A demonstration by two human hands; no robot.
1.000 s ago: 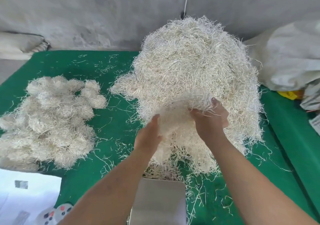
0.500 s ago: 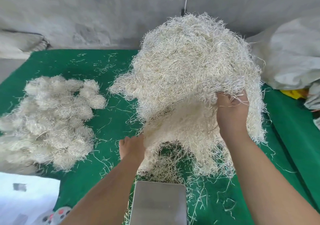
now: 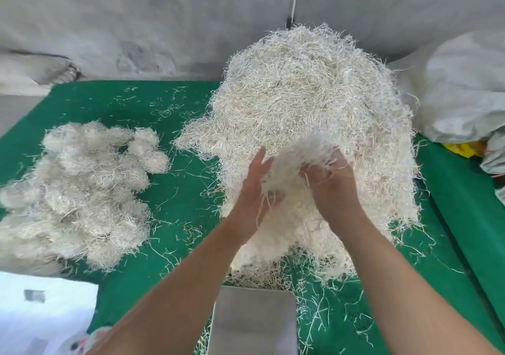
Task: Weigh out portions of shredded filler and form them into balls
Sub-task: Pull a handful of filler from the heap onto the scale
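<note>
Green table cover [image 3: 175, 191] carries a large heap of shredded filler [image 3: 314, 103] at centre right. Cluster of formed balls [image 3: 82, 191] lies at left, well apart from the heap. Steel scale pan [image 3: 254, 322] sits at the near edge. Right hand [image 3: 332, 182] grips a tuft of filler [image 3: 297, 158] at the heap's front; left hand [image 3: 254, 188], fingers straight, presses against that tuft.

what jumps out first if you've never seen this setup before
The tall mound of loose shredded filler dominates the middle of the green table, with the left hand and right hand pulling a clump from its near side. At the left lies a heap of finished balls.
</note>
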